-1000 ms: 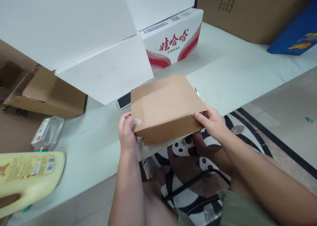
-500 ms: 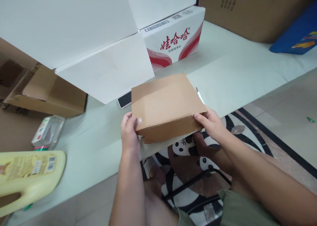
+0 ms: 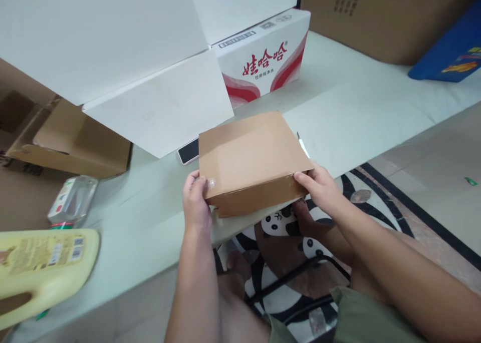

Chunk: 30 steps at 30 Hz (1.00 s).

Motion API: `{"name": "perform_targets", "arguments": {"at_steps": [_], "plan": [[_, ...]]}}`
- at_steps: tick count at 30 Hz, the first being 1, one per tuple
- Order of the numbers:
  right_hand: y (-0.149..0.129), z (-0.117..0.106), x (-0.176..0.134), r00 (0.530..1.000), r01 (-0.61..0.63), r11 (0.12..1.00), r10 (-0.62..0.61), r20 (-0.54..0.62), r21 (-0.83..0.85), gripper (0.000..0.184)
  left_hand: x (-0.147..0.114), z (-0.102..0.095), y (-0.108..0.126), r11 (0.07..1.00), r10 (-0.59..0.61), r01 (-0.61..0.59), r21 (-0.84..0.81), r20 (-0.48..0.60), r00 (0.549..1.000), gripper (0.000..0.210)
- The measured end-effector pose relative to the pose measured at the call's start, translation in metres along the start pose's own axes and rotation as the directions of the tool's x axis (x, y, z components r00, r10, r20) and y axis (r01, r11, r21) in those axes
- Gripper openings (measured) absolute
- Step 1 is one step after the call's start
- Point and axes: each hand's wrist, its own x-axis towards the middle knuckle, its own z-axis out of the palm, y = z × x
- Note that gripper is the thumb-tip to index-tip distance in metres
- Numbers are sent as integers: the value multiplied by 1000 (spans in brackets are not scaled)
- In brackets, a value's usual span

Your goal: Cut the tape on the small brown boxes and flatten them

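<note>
A brown cardboard box (image 3: 251,152) with a flat, closed top sits at the table's near edge, its front side facing me. My left hand (image 3: 196,198) grips its near left corner, beside a small piece of clear tape (image 3: 211,184). On the near right corner, my right hand (image 3: 317,183) is closed with the thumb along the top edge; its other fingers are partly hidden. Behind the box's left side a phone (image 3: 188,151) with a dark screen is partly covered. A thin white-handled tool (image 3: 302,143), perhaps a knife, pokes out past the right side.
White cartons (image 3: 161,102) and a red-and-white carton (image 3: 266,60) stand behind the box. At left are an open cardboard box (image 3: 86,137), a clear bottle (image 3: 73,200) and a yellow jug (image 3: 48,268). A large brown carton (image 3: 383,22) and a blue container (image 3: 451,52) occupy the far right.
</note>
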Motion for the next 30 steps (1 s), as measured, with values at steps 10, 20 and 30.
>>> {"name": "perform_targets", "arguments": {"at_steps": [10,20,30], "plan": [[0,2,-2,999,-26,999,26,-24,23,45,-2,2,0,1000,-6,6,-7,-8,1000,32],[10,10,-4,999,-28,1000,28,-16,13,36,1,0,-3,995,-79,76,-71,-33,996,29],[12,10,-4,1000,-29,1000,29,-3,9,36,3,0,-6,991,-84,79,-105,-48,995,27]]}}
